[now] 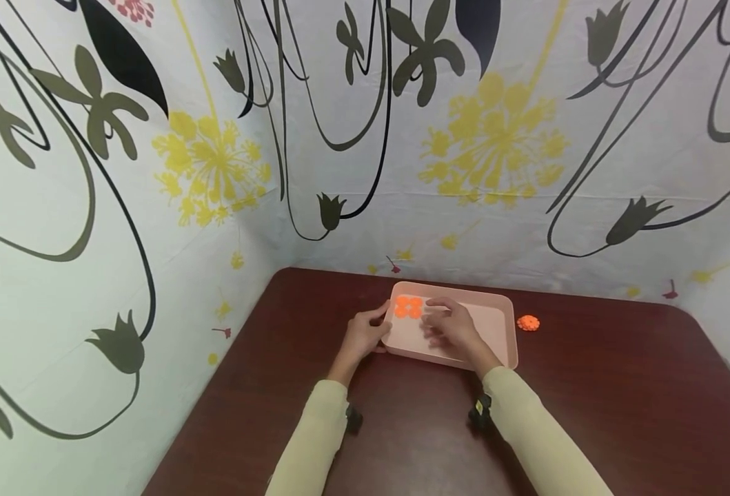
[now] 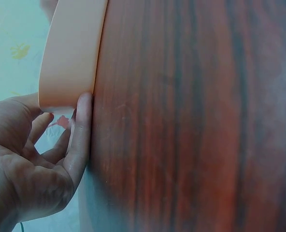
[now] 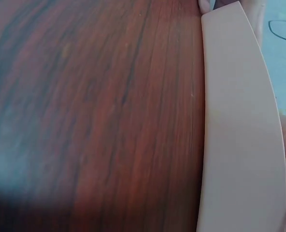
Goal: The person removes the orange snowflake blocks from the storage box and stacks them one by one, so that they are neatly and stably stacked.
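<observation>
Left hand (image 1: 363,335) gripping peach tray (image 1: 489,320), red-brown table (image 1: 619,386) (wood-grained), flower-printed walls (image 1: 365,172)

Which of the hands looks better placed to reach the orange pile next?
Probably the right hand: it is over the tray, nearer the orange pile, while the left hand holds the tray's left end.

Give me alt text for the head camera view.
A person's left hand grips the left end of a pale pink tray on a dark red-brown table, while the right hand is over the tray, beside four orange pieces in a square. An orange cluster lies right of the tray; a flowered backdrop stands behind.
</observation>
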Motion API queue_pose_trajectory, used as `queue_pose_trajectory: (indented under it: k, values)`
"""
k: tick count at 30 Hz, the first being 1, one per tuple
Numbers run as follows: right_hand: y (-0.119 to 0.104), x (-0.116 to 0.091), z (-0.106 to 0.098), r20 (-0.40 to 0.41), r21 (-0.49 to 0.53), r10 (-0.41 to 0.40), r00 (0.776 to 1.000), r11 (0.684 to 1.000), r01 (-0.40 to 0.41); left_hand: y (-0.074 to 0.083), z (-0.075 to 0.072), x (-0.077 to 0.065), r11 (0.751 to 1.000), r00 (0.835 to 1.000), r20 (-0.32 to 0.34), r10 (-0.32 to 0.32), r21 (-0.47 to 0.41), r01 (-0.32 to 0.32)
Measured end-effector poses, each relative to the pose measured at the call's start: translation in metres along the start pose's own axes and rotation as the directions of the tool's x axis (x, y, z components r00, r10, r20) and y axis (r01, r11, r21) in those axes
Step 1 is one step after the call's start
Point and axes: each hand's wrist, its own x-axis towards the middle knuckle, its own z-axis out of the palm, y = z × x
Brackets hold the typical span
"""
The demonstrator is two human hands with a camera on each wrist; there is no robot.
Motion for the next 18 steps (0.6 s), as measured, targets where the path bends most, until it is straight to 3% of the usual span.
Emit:
queue_pose_trajectory:
  k: [5, 10, 18]
  values:
    - [0.000, 0.006, 0.009, -0.027, -0.031, -0.002, 1.000, 1.000, 0.001, 0.000, 0.000, -0.001, 1.000, 1.000, 0.001, 0.021, 0.004, -0.021]
    - [0.001, 0.012, 0.014, -0.066, -0.100, 0.048, 0.997, 0.993, -0.055, -0.001, 0.000, 0.001, 1.000, 1.000, -0.002, 0.014, 0.011, -0.014]
    - [0.001, 0.020, 0.020, -0.156, -0.319, 0.027, 0.987, 0.945, -0.076, -0.003, 0.001, 0.002, 1.000, 1.000, 0.002, 0.017, 0.007, -0.017]
